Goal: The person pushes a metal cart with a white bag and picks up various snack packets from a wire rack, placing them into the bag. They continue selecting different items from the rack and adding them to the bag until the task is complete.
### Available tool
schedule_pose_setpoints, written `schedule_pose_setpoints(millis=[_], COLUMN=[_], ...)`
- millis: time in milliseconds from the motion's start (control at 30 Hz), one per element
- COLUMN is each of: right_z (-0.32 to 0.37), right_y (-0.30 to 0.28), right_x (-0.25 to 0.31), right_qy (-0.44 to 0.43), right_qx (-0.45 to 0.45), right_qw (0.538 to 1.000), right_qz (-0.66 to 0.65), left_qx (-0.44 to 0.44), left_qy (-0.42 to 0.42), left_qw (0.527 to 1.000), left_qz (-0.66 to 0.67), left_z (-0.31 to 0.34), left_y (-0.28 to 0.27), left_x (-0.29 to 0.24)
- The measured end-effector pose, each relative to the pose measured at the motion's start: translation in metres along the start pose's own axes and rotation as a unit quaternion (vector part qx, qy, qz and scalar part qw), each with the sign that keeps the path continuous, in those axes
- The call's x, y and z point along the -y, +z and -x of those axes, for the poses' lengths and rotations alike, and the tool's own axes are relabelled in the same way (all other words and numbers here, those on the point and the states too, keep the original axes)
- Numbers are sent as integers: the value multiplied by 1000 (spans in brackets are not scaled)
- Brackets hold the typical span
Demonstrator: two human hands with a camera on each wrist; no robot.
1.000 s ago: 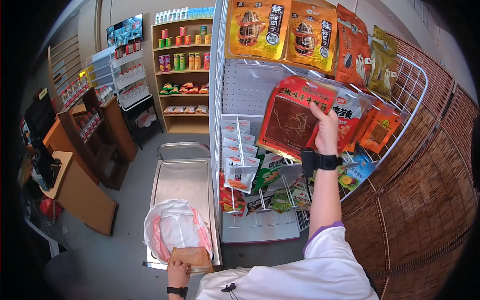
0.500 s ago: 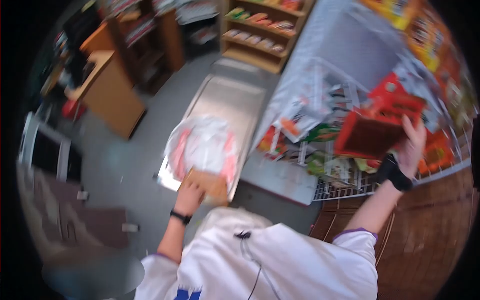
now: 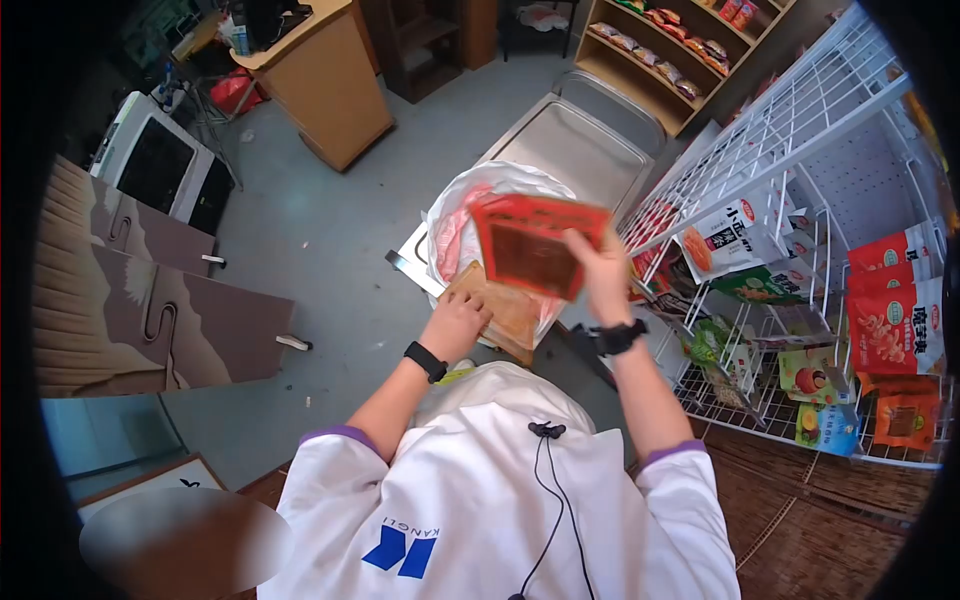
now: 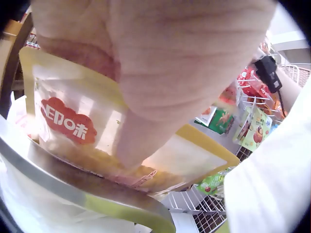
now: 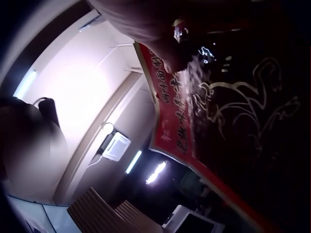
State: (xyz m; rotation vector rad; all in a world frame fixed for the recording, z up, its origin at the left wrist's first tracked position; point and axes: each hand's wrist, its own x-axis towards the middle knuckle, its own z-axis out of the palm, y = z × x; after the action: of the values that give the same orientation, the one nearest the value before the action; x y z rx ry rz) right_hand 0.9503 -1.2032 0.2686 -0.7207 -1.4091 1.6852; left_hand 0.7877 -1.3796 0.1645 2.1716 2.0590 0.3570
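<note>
Both of this person's hands are full here, right at the round container lined with crinkly white plastic (image 3: pixel 540 177). The right hand (image 3: pixel 603 280) pinches a flat red packet with a dark window (image 3: pixel 525 262) by one side, thumb across its face — clamped on, no gap. The packet hangs tilted over the container, blurred in the head view; how high above, I can't tell. That side hold probably keeps the broad face from folding.

Over at the container's near edge, the left hand (image 3: pixel 458 322) is closed on a tan, yellow-edged packet with a clear front (image 3: pixel 508 312), fingers bent over it. The packet lies across that edge, and I'd guess the hand is there to steady it.

Look at the materials: the red one is glossy and rectangular, with thin gold lines tracing an animal; the tan one is shiny film, carrying a red cloud-shaped logo (image 4: pixel 69 121). Crumpled pink plastic (image 3: pixel 453 238) shows inside the container, soft against the smooth steel trolley (image 3: pixel 590 145) beneath it. To the container's right stands a white wire rack (image 3: pixel 800 155), with red-and-white pouches (image 3: pixel 890 325) hanging upright — likely so their printed fronts show. Beyond the container, bagged goods line a pale wooden shelf (image 3: pixel 640 92).
</note>
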Motion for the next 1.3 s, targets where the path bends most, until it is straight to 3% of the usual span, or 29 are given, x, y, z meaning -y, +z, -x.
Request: schedule_pose_setpoints(millis=[100,200,233,300,433,533,567,600,633,733,767,833,900,967,1000,1067,1100,1200,1233,1300], right_z=[-5,21,31,50,53,52,55,55,54,41,30,3,-32,-71,-85,-109,-122,-146,-147,-144], right_y=[17,16,7,2,-21,-20,-18,-17,-19,-44,-56,-65,-75,-81,-77,-61,-51,-22,-14,-5], right_x=[-112,-161,-169,-173,-173,-152,-142,-136,-131,-135,-133,-127,-136,-150,-151,-154,-153,-174,-191,-239], right_qy=[27,106,177,169,137,171,212,252,250,96,122,163,115,-70,-76,-201,-205,34,33,37], right_qx=[53,109,156,186,191,178,206,233,231,440,446,310,110,79,82,11,16,224,231,351], right_qw=[993,984,969,967,965,965,943,914,915,855,846,892,899,861,861,730,733,725,726,694], right_qz=[104,87,72,37,121,91,154,216,217,258,266,285,407,497,496,653,648,650,647,628], left_qx=[-39,-20,-18,-30,-46,-87,-88,-36,15,68,86,76,63,116,115,101,89,106,126,133], left_qy=[16,3,3,-44,6,49,52,66,79,60,56,60,62,50,51,47,48,28,19,4], left_qw=[999,1000,1000,992,986,991,990,996,997,996,995,995,996,992,992,994,995,994,992,991], left_qz=[-3,-21,-21,111,159,94,94,56,18,22,13,13,11,-17,-15,-14,-10,-12,-8,-12], left_z=[4,7,8,9,2,-15,-17,-17,-19,-20,-19,-18,-21,-24,-25,-26,-26,-29,-32,-34], left_y=[-4,-19,-27,-47,-58,-62,-55,-38,-21,12,16,17,14,4,3,4,5,-3,-7,-10], left_x=[3,0,-3,-10,-14,-17,-15,-8,-3,4,4,4,3,-1,0,1,1,-4,-5,-7])
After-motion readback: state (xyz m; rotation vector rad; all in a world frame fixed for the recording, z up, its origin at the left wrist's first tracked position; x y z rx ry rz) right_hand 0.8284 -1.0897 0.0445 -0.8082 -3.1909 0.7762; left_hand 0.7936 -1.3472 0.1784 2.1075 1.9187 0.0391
